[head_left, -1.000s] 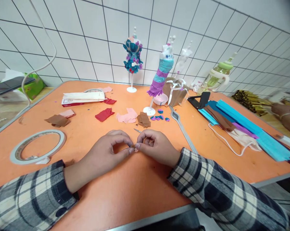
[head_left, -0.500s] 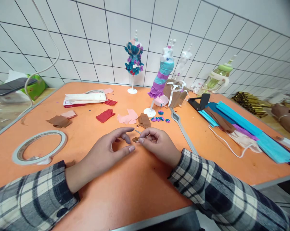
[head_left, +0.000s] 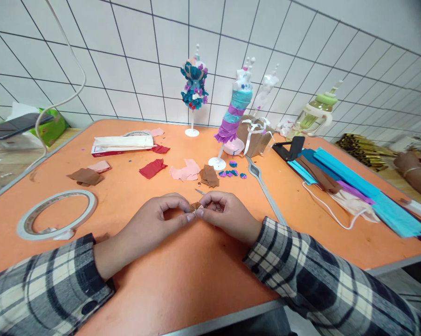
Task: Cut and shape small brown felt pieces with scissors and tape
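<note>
Between my two hands is a small gathered piece of brown crepe paper (head_left: 195, 206), with a bit of pale paper at its lower edge. My left hand (head_left: 161, 214) pinches its left side between thumb and forefinger. On the other side my right hand (head_left: 227, 212) grips it with closed fingertips. A thin pointed tool (head_left: 199, 191) shows just beyond the fingers; most of it is hidden. Past the hands lie a stack of brown paper pieces (head_left: 209, 176), pink paper pieces (head_left: 185, 171) and red paper pieces (head_left: 153, 168). Several small blue and purple paper bits (head_left: 231, 173) lie farther right.
A roll of double-sided tape (head_left: 91, 205) lies at left. Paper-dressed mannequin stands (head_left: 243, 98) rise at the back, beside a pink bowl (head_left: 234, 147). Coloured paper strips (head_left: 357, 172) cover the right side, near a bottle (head_left: 315, 116). Another person's hand (head_left: 411, 165) is at far right.
My left thumb and forefinger, apart before, have closed on the brown crepe paper. My right hand keeps its grip in nearly the same place.
</note>
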`<action>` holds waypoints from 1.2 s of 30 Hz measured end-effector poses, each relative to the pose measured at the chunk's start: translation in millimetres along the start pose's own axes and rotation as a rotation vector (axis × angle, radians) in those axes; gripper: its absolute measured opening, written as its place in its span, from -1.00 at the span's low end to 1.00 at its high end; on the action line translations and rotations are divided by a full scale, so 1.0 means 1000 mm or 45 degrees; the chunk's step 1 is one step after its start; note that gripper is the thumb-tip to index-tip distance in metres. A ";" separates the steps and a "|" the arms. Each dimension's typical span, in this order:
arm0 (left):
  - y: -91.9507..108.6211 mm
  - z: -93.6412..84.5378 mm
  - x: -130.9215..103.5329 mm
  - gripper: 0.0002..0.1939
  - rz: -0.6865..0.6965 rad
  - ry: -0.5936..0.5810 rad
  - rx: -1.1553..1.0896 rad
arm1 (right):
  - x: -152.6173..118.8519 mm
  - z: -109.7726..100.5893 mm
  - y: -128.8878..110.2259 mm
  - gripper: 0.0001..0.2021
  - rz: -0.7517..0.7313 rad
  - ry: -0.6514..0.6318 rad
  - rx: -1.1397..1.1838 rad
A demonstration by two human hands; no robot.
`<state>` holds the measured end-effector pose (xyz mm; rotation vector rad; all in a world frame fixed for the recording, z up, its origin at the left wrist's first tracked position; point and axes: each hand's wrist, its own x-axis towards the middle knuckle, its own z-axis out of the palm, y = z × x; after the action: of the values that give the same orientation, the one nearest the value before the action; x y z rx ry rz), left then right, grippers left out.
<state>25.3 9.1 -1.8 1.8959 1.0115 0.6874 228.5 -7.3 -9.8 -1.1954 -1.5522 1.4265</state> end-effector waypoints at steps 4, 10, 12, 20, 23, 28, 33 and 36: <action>0.004 0.000 0.000 -0.77 -0.008 0.044 -0.007 | 0.001 0.000 0.000 -0.65 0.016 -0.003 0.014; 0.003 -0.001 0.001 -0.78 -0.026 0.076 -0.009 | 0.000 -0.001 -0.003 -0.63 0.031 -0.029 -0.012; 0.002 -0.002 0.001 -0.78 -0.036 0.082 -0.030 | -0.001 -0.001 -0.004 -0.65 0.019 -0.028 -0.006; 0.001 -0.001 0.000 -0.80 -0.003 0.078 -0.076 | -0.001 0.000 -0.006 -0.64 0.012 -0.032 0.022; 0.001 -0.001 -0.001 -0.80 0.005 0.057 -0.106 | 0.000 -0.001 -0.005 -0.64 0.016 -0.082 0.012; 0.000 -0.003 -0.001 -0.82 0.022 0.045 -0.119 | -0.001 -0.003 -0.005 -0.66 -0.045 -0.156 -0.039; 0.003 -0.002 0.001 -0.78 0.061 0.100 -0.107 | -0.001 0.000 -0.005 -0.64 0.025 -0.121 0.041; 0.003 -0.002 0.000 -0.79 0.066 0.106 -0.075 | -0.001 0.001 -0.004 -0.67 0.039 -0.109 0.085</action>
<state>25.2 9.3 1.9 1.8610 0.9862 0.8240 226.9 -8.0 -5.7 -1.1366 -1.5374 1.5557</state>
